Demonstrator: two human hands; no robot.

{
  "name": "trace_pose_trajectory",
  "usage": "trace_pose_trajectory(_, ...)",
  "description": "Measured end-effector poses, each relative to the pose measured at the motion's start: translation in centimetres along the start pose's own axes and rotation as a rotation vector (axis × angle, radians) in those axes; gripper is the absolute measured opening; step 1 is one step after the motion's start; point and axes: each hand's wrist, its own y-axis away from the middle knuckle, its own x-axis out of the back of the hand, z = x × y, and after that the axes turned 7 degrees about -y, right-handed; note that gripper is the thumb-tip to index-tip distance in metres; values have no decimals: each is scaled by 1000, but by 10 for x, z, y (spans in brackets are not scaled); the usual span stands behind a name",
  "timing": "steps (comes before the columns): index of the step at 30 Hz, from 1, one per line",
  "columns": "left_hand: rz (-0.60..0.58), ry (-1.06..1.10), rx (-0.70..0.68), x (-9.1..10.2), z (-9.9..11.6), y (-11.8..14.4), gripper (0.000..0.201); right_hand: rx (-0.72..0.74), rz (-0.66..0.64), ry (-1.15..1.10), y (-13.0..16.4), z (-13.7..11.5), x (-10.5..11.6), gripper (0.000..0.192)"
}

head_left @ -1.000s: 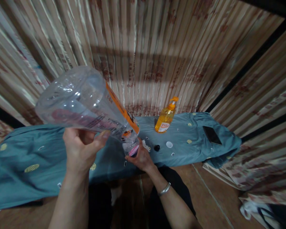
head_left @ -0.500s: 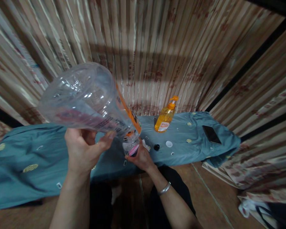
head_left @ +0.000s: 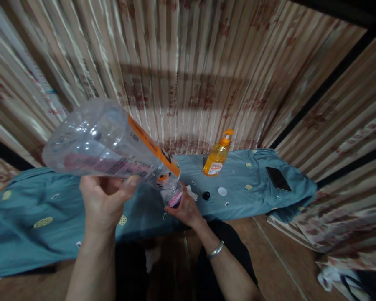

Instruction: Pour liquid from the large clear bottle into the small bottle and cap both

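Bottle: large clear plastic bottle with orange label band, held tipped with base high and neck slanting down to the right. Left hand underneath the body, fingers curled up around the lower wall, thumb pressed near the printed label. Right hand closed around a small clear container with pink inside, set directly beneath the big bottle's mouth; mouth and container rim appear touching, exact fit not discernible. Metal bangle on the right wrist.

Beyond the right fingers, on a teal patterned cloth covering the bench: small black cap, white round lid, both just beside; further off, orange pump dispenser bottle standing upright; well apart to the right, dark phone lying flat.

Risks noted. Large bottle wide and light, supported at one point only: roll or slip in the left fingers likely to swing the neck off the small rim. Narrow opening below: misalignment or excess tilt likely to send contents onto cloth or lap. Small container held low in the palm: knock from the neck apt to tip it.
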Motion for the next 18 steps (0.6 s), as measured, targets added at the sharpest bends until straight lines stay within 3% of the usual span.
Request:
trace_pose_trajectory(6, 173, 148, 172, 6, -8, 3, 53, -12, -9, -19, 1, -6, 4, 112)
trace_pose_trajectory(14, 223, 215, 353, 14, 2, 15, 55, 7, -7, -1, 2, -6, 3, 107)
trace_pose_trajectory(18, 323, 254, 522, 23, -9, 29, 49, 12, 0, 14, 2, -4, 2, 105)
